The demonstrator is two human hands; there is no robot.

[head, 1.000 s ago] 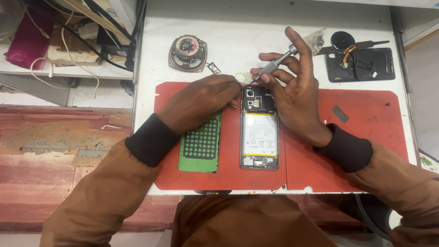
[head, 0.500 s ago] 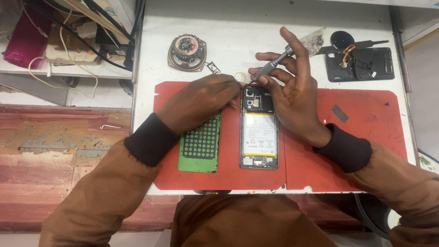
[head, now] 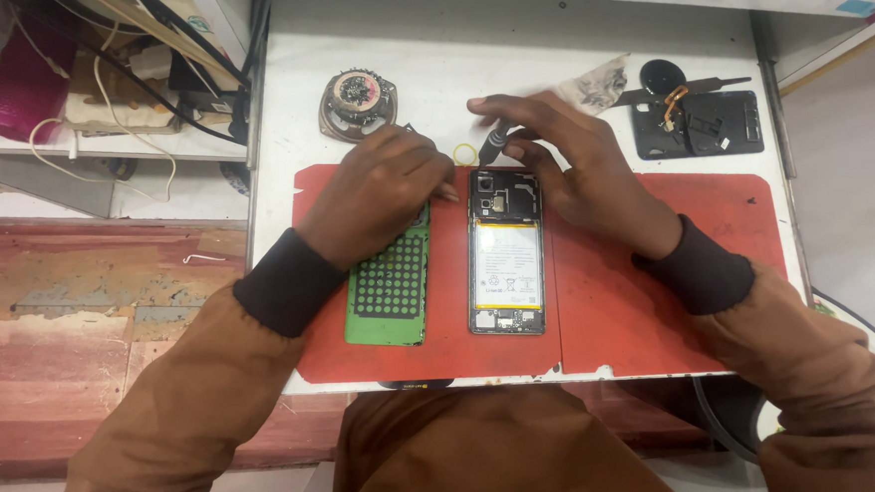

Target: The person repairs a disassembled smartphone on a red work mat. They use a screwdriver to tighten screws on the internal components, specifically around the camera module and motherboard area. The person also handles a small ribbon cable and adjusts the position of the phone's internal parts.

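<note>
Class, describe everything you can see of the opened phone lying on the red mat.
The phone lies flat, back cover off, long side pointing away from the person, on the red mat. A pale battery with a yellow edge fills its middle; dark circuit parts show at the top and bottom. The left hand rests by its top left corner. The right hand holds a screwdriver just above its top edge.

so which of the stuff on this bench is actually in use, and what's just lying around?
In use:
opened phone
screwdriver in right hand
green screw tray under left hand
red mat

Lying about:
loudspeaker
black back cover
yellow ring
crumpled rag
cables on the shelf
</note>
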